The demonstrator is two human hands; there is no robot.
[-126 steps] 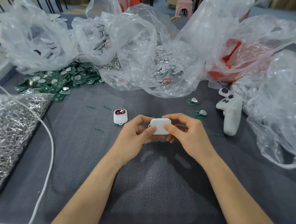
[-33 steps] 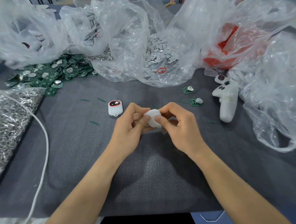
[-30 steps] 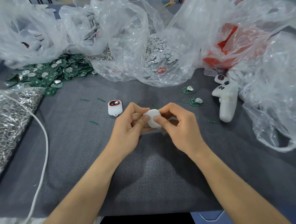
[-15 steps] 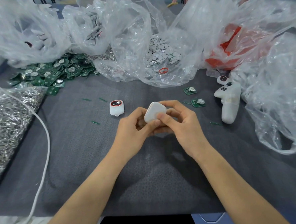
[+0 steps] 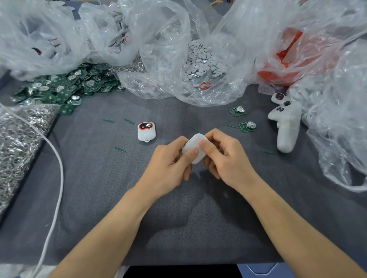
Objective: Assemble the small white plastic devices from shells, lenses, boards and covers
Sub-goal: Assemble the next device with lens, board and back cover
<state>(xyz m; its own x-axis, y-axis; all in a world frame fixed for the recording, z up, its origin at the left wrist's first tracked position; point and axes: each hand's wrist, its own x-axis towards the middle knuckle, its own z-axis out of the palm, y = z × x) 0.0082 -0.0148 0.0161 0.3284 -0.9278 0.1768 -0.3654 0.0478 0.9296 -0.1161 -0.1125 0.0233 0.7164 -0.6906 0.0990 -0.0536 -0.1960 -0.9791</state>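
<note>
A small white plastic device (image 5: 195, 147) sits between both hands above the middle of the grey mat, its plain rounded back facing me. My left hand (image 5: 169, 164) grips its left side with the thumb pressed on the back. My right hand (image 5: 224, 155) grips its right side, thumb on the upper face. The underside of the device is hidden by my fingers. A finished white device (image 5: 146, 131) with a red-rimmed dark lens lies on the mat to the upper left. Two loose green boards (image 5: 237, 110) (image 5: 248, 126) lie to the upper right.
A pile of green boards (image 5: 67, 88) lies at the back left beside clear bags of white shells (image 5: 32, 38). A bag of grey discs (image 5: 201, 60), red parts (image 5: 285, 55), a white controller (image 5: 286, 126), metal rings (image 5: 9, 145) and a white cable (image 5: 56, 189) surround the mat.
Both hands have turned the white device between them and shifted it slightly lower; its flat back now faces up more squarely under both thumbs.
</note>
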